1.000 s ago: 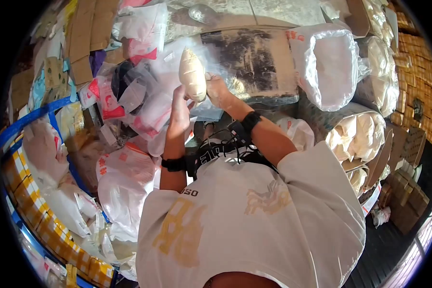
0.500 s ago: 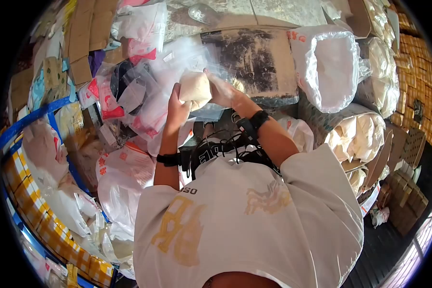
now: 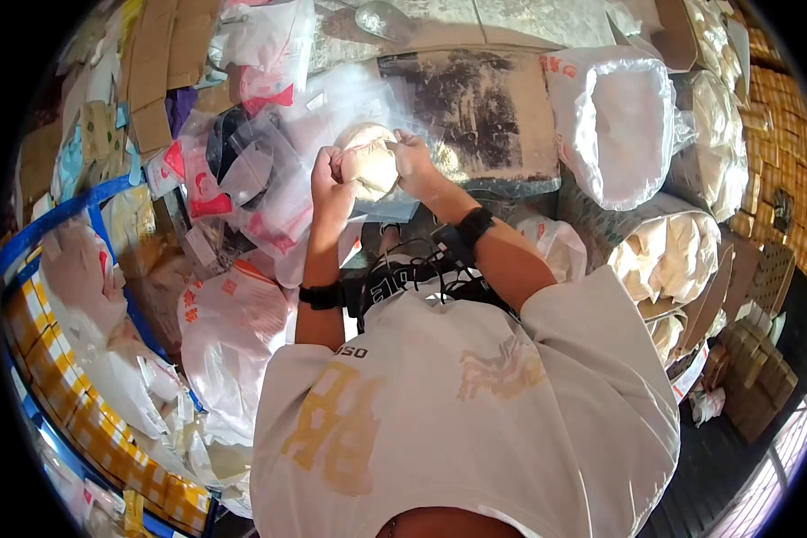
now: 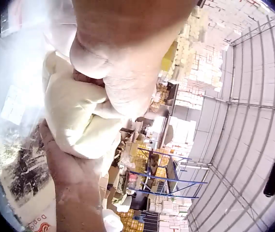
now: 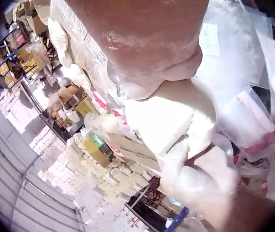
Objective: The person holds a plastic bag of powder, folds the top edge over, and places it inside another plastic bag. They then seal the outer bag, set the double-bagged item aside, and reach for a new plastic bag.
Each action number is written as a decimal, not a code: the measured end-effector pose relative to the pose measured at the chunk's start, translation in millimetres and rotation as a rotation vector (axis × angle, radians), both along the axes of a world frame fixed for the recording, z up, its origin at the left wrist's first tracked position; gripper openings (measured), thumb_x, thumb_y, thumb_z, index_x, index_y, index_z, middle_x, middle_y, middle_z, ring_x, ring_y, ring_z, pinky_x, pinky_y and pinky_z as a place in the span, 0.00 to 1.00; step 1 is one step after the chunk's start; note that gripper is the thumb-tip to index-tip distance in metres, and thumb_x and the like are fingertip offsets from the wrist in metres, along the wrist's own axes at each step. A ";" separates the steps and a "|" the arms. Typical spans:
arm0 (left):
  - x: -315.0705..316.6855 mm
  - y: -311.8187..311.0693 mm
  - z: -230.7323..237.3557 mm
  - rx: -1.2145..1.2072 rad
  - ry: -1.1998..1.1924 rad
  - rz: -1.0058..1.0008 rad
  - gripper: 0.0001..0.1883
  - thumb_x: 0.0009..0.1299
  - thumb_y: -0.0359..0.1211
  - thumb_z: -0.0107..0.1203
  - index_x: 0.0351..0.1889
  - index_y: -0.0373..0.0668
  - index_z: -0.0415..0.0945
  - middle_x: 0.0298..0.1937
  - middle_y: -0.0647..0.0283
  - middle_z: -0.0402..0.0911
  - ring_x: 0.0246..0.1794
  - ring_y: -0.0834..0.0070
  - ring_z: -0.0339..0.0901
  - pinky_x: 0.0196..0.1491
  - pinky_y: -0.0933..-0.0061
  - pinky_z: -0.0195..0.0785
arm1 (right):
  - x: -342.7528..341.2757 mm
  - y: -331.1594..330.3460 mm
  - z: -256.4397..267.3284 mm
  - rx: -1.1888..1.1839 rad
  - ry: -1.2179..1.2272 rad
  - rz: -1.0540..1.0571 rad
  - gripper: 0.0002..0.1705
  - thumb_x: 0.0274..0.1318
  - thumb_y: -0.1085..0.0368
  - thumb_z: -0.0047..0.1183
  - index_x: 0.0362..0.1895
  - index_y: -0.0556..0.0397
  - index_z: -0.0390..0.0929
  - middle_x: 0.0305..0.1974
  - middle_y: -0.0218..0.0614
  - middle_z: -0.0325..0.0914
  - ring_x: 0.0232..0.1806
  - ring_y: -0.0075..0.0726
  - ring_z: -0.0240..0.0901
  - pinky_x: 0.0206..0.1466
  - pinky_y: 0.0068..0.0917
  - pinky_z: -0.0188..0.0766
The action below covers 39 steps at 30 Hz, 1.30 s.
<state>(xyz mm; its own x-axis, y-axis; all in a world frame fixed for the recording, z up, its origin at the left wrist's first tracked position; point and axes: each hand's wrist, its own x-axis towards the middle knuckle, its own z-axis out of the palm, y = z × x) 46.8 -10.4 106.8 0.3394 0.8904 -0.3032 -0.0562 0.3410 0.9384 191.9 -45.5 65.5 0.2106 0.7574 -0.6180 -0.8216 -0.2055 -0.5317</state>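
A small clear plastic bag of cream-coloured powder (image 3: 369,170) is held up between my two hands, rounded and bulging. My left hand (image 3: 332,186) grips its left side, fingers curled in at the upper corner and thumb along the near side. On the opposite side my right hand (image 3: 413,167) pinches the bag's edge. In the left wrist view the bag (image 4: 74,108) shows creases and folds between the hands. The right wrist view shows the bag (image 5: 174,116) with the left hand's fingers (image 5: 200,174) bent against its folded part. Powder dusts both hands.
Flat clear bags (image 3: 332,99) lie beneath my hands, beside a powder-dusted dark board (image 3: 466,112). To the right stands an open white-lined sack (image 3: 628,134), with a carton of filled bags (image 3: 672,251) nearer me. A metal scoop (image 3: 383,20) lies at the back.
The bag has turned from a long, upright shape, through a blocky one, to a rounded bulge facing the head camera. Both hands have shifted their hold to its two sides.
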 end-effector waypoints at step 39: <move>7.8 25.3 -40.0 0.541 0.765 0.155 0.08 0.58 0.22 0.55 0.35 0.33 0.72 0.35 0.43 0.82 0.40 0.39 0.78 0.40 0.53 0.70 | -7.3 14.2 -6.3 -0.055 -0.142 0.211 0.20 0.54 0.67 0.56 0.47 0.62 0.64 0.41 0.46 0.73 0.40 0.37 0.75 0.35 0.34 0.75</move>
